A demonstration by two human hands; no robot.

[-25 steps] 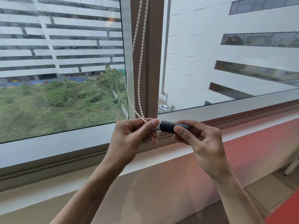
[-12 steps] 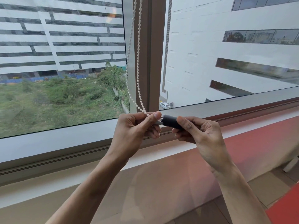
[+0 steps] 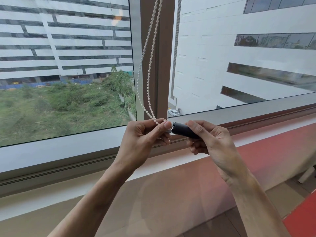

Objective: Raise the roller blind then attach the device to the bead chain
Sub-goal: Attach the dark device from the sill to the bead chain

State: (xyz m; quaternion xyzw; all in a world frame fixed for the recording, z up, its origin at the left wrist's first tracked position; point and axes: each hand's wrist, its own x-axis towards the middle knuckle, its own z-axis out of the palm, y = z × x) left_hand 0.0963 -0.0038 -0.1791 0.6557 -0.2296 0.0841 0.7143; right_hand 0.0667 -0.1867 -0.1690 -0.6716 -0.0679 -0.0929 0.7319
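Window bay over a grassy lot and white office blocks; brown mullion (image 3: 164,65) serves as landmark; no blind fabric shows across either pane, so the raising step reads as done.

Bead chain (image 3: 149,69): white double strand hanging just left of the mullion, its bottom loop at the mullion's foot.

Left hand (image 3: 145,139): thumb and forefinger pinch the loop.

Device (image 3: 183,130): dark cylinder, just right of the mullion's foot, its slotted end touching the loop.

Right hand (image 3: 210,142): fingers curl round the device body.

Change: over the last second the hands sit slightly higher against the sill (image 3: 256,141); grips are unchanged and the device stays pressed to the loop. Attachment looks under way, not finished.

Markings: no brand, label or writing readable.
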